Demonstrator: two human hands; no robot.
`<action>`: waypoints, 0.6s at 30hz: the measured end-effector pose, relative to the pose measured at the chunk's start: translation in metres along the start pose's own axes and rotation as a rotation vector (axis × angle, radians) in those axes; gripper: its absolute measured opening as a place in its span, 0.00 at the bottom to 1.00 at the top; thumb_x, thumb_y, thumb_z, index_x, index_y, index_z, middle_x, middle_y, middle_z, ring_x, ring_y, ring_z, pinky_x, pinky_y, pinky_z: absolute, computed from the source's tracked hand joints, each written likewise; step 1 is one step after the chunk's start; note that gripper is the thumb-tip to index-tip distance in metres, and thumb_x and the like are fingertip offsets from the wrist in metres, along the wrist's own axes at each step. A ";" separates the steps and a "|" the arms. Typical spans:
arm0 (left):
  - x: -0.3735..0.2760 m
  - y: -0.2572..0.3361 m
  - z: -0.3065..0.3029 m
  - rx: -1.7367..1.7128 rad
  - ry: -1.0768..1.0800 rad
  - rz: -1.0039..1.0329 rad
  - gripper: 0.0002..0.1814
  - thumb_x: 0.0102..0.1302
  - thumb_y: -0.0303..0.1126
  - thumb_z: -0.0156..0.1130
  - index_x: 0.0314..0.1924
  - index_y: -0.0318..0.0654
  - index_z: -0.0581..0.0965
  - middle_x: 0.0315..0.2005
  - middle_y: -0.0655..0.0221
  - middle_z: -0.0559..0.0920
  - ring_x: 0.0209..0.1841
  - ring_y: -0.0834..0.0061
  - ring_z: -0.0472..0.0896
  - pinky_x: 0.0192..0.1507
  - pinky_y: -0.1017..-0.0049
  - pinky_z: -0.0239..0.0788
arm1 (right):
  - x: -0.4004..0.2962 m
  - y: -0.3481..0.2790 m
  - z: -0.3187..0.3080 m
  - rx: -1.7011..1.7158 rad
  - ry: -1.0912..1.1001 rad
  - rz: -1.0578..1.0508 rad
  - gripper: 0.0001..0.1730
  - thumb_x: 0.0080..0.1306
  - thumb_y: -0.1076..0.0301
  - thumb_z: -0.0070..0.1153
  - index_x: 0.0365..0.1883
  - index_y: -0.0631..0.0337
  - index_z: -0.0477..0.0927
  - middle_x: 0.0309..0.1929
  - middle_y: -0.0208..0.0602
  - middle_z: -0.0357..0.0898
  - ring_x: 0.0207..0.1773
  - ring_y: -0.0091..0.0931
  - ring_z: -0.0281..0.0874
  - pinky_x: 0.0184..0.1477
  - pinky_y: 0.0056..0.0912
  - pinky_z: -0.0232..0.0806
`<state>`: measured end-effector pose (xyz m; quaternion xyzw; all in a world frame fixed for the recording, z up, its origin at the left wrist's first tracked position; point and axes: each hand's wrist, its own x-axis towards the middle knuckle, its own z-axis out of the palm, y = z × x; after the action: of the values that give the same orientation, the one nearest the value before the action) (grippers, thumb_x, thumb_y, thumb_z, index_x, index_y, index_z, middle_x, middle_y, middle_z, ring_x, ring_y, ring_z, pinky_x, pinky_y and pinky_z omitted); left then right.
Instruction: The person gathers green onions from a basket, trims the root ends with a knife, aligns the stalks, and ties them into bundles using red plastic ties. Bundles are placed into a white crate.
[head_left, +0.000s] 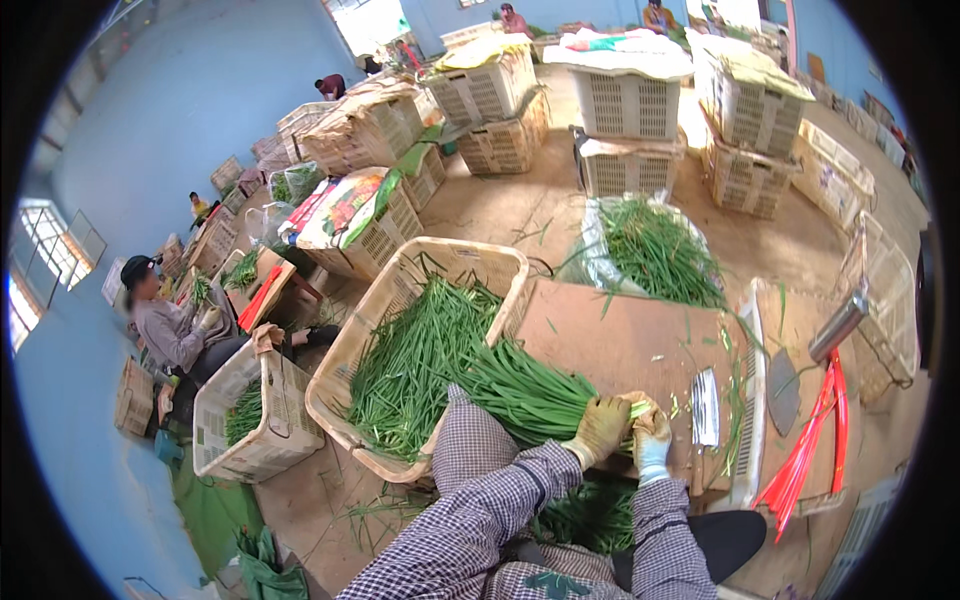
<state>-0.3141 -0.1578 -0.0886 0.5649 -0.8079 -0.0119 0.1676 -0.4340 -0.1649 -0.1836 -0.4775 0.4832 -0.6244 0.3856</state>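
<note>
My left hand, in a yellowish work glove, is closed around the stem end of a bunch of green garlic chives. At the pale cut ends of that bunch, my right hand, gloved too, has its fingers against the stems; whether it grips them is hard to tell. The leaves spread left over the rim of a cream plastic crate that holds loose chives. Under the hands lies a wooden board, with a silvery metal strip to the right.
Red ties, a metal cylinder and a grey flat blade-like piece lie on the right-hand board. A bag of chives stands beyond. At left a seated person handles greens near a white crate. Stacked crates stand farther off.
</note>
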 end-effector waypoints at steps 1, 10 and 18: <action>0.003 0.002 0.004 -0.021 0.114 0.047 0.15 0.58 0.40 0.59 0.40 0.38 0.72 0.34 0.63 0.78 0.40 0.64 0.76 0.44 0.64 0.64 | 0.011 0.031 -0.009 0.053 0.081 0.032 0.08 0.67 0.77 0.40 0.38 0.66 0.74 0.27 0.26 0.67 0.24 0.12 0.60 0.22 0.13 0.54; -0.009 -0.016 0.019 -0.051 0.067 0.000 0.16 0.55 0.39 0.61 0.41 0.39 0.74 0.33 0.63 0.80 0.39 0.62 0.78 0.44 0.61 0.65 | 0.048 0.009 -0.003 -0.917 0.097 0.352 0.13 0.64 0.67 0.45 0.23 0.58 0.77 0.25 0.42 0.79 0.28 0.37 0.75 0.33 0.39 0.67; -0.004 0.002 -0.029 -0.166 -0.107 0.221 0.39 0.51 0.43 0.67 0.61 0.35 0.64 0.59 0.53 0.67 0.58 0.54 0.67 0.58 0.55 0.57 | 0.089 -0.107 -0.107 0.305 0.112 0.333 0.11 0.66 0.57 0.46 0.32 0.54 0.74 0.30 0.30 0.73 0.31 0.26 0.71 0.33 0.30 0.67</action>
<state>-0.3068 -0.1484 -0.0619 0.4553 -0.8692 -0.0902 0.1705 -0.5613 -0.1981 -0.0679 -0.2919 0.4759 -0.6434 0.5237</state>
